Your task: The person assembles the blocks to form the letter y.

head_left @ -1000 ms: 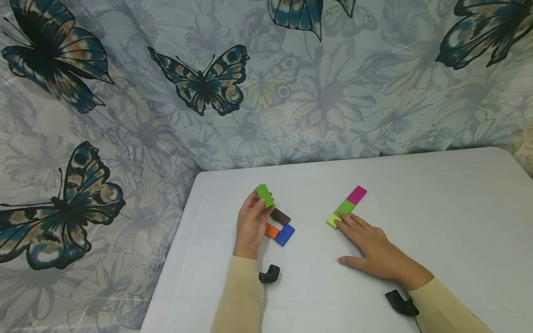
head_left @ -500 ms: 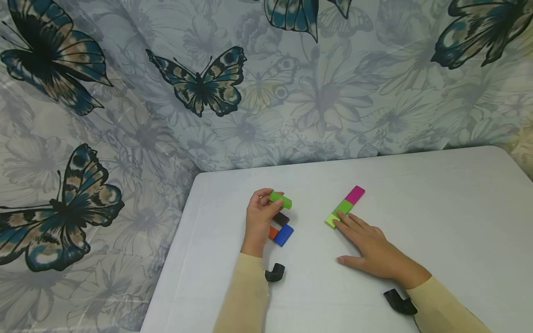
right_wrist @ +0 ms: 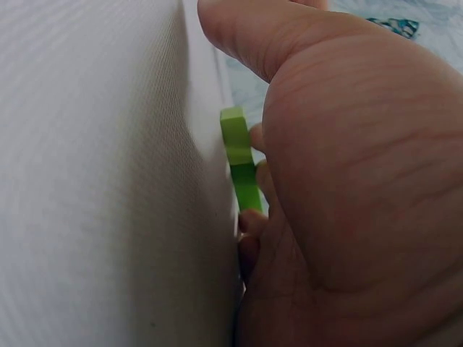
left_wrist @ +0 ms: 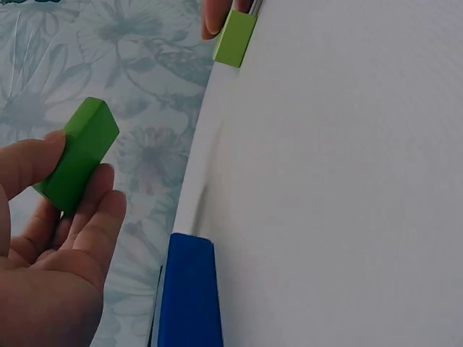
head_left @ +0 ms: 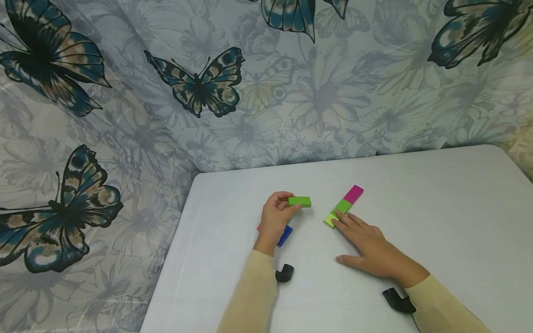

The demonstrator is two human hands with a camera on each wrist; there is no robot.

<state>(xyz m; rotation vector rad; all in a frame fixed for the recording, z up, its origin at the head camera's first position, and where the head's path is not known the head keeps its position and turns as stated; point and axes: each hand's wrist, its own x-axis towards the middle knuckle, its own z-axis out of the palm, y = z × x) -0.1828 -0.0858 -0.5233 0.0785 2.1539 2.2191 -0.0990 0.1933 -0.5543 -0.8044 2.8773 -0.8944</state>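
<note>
Between thumb and fingers, my left hand [head_left: 276, 217] pinches a green block [head_left: 300, 201] above the table; the left wrist view shows the same green block [left_wrist: 81, 153] in the grip. Beneath that hand, a blue block [head_left: 285, 236] is partly covered, and only a sliver of an orange block [head_left: 258, 227] shows. My right hand [head_left: 368, 243] lies with fingers extended, fingertips touching a row made of a yellow-green block [head_left: 331, 220], a green block [head_left: 343, 206] and a magenta block [head_left: 354, 194] end to end. In the right wrist view its palm fills much of the picture.
A white-covered table [head_left: 449, 208] carries everything. Behind it hangs a floral cloth backdrop [head_left: 329, 92] with butterfly prints. Black curved pieces stick out by the left wrist [head_left: 285, 273] and the right wrist [head_left: 399, 300].
My left hand has moved right with the green block, turning it to lie level. It now hides the dark block and most of the orange one. The right hand stays on the row.
</note>
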